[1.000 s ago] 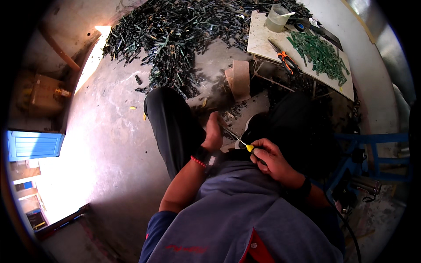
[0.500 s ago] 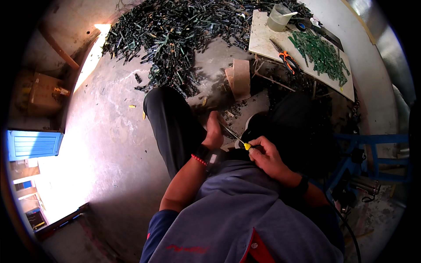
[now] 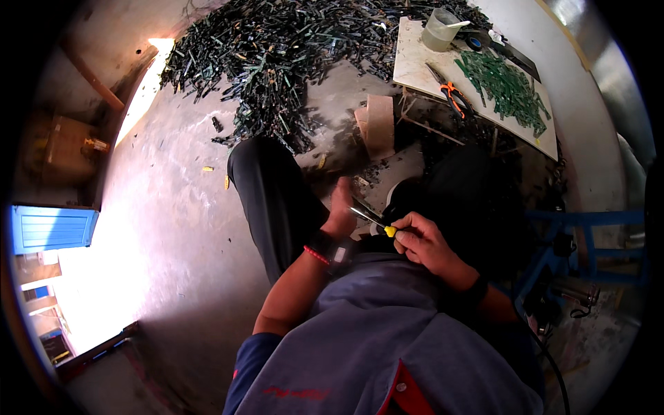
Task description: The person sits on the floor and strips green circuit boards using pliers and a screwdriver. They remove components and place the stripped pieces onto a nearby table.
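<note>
My right hand (image 3: 422,242) is closed round the yellow handle of a screwdriver (image 3: 373,220), in front of my lap. Its bright metal shaft slants up and left, so that the tip lies close to my left hand (image 3: 339,209). That left hand is seen edge-on between my knees, with most of its fingers hidden from view. A thin dark edge shows beside its palm, too small and dim to name. A red bead bracelet (image 3: 316,254) and a dark watch (image 3: 337,253) are on the left wrist, and a dark band (image 3: 476,289) circles the right.
A heap of dark strips (image 3: 277,62) covers the floor ahead. At the right, a pale board (image 3: 422,72) carries a cup (image 3: 440,31), orange-handled pliers (image 3: 454,97) and green strips (image 3: 505,90). Brown cardboard (image 3: 380,128) stands before it. A blue frame (image 3: 588,220) is far right.
The screwdriver has turned slightly, and its shaft now catches more light beside my left hand. My left hand has shifted a little to the right. The surroundings look the same.
</note>
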`<state>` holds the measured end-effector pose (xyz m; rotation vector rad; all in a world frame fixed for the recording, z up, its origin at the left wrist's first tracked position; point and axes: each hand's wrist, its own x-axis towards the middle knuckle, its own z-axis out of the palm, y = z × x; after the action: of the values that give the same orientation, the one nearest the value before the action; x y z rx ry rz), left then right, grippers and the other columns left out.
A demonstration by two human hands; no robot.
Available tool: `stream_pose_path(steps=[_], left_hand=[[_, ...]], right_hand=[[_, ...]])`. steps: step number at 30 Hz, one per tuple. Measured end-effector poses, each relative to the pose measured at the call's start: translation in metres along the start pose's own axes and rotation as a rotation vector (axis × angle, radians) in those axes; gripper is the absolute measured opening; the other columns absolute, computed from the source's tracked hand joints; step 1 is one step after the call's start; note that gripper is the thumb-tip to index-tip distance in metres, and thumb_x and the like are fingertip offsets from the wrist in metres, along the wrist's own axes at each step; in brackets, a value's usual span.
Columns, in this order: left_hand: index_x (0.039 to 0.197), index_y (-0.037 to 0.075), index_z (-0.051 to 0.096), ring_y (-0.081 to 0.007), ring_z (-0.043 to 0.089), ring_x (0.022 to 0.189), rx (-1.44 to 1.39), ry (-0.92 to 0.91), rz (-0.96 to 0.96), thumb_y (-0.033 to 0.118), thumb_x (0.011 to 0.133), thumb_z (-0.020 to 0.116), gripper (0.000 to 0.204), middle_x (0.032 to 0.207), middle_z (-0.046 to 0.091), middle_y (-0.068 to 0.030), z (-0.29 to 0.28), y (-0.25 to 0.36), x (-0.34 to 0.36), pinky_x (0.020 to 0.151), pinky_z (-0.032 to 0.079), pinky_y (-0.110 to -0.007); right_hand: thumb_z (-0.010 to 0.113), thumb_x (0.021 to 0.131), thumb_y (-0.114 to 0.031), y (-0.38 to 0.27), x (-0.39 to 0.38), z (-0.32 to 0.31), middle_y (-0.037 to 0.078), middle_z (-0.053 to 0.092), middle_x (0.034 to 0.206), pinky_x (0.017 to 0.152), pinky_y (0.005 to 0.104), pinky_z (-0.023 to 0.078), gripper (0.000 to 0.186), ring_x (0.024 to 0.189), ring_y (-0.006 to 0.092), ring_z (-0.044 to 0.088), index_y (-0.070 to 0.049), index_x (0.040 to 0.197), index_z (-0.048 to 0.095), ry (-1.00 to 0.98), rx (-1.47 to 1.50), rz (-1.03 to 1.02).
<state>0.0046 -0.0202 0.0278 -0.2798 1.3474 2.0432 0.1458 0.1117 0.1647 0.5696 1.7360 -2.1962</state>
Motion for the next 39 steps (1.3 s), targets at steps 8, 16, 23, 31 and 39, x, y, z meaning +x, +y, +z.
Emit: stream_pose_path(steps=[8, 16, 23, 31, 39], left_hand=[[0.071, 0.009, 0.050, -0.0159, 0.044, 0.049, -0.140, 0.057, -0.235, 0.037, 0.088, 0.045, 0.032, 0.058, 0.045, -0.0038, 0.015, 0.025, -0.018, 0.041, 0.036, -0.028], [0.069, 0.010, 0.049, -0.0144, 0.034, 0.042, -0.088, 0.032, -0.267, 0.035, 0.086, 0.046, 0.030, 0.058, 0.046, -0.0028, 0.017, 0.024, -0.017, 0.041, 0.027, -0.029], [0.069, 0.013, 0.046, -0.0133, 0.035, 0.045, -0.117, -0.037, -0.327, 0.035, 0.086, 0.046, 0.028, 0.060, 0.045, -0.0008, 0.018, 0.028, -0.018, 0.041, 0.026, -0.028], [0.068, 0.014, 0.043, -0.0128, 0.042, 0.052, -0.249, -0.188, -0.348, 0.030, 0.088, 0.049, 0.026, 0.059, 0.042, 0.0012, 0.012, 0.022, -0.013, 0.044, 0.033, -0.029], [0.068, 0.011, 0.044, -0.0147, 0.044, 0.056, -0.267, -0.068, -0.406, 0.029, 0.089, 0.049, 0.028, 0.060, 0.043, -0.0005, 0.020, 0.031, -0.020, 0.052, 0.037, -0.027]], right_hand=[[0.049, 0.092, -0.011, -0.026, -0.012, 0.000, 0.005, 0.056, 0.073, 0.041, 0.0170, 0.028, 0.015, 0.046, 0.0028, 0.035, -0.002, 0.103, 0.052, 0.025, 0.060, 0.186], [0.050, 0.089, -0.011, -0.048, -0.025, -0.022, 0.007, 0.058, 0.072, 0.039, 0.0170, 0.026, 0.017, 0.044, 0.0024, 0.034, -0.002, 0.103, 0.052, -0.046, 0.040, 0.220], [0.051, 0.087, -0.012, -0.044, -0.025, -0.037, 0.008, 0.058, 0.071, 0.038, 0.0168, 0.025, 0.019, 0.042, 0.0030, 0.034, -0.001, 0.102, 0.053, -0.044, 0.046, 0.200], [0.050, 0.088, -0.013, -0.020, -0.009, -0.035, 0.007, 0.057, 0.073, 0.039, 0.0180, 0.027, 0.019, 0.044, 0.0042, 0.037, -0.003, 0.105, 0.052, -0.033, 0.189, 0.226], [0.049, 0.091, -0.013, -0.008, 0.006, -0.029, 0.008, 0.057, 0.076, 0.039, 0.0178, 0.028, 0.017, 0.044, 0.0041, 0.037, -0.003, 0.104, 0.052, -0.056, 0.259, 0.204]])
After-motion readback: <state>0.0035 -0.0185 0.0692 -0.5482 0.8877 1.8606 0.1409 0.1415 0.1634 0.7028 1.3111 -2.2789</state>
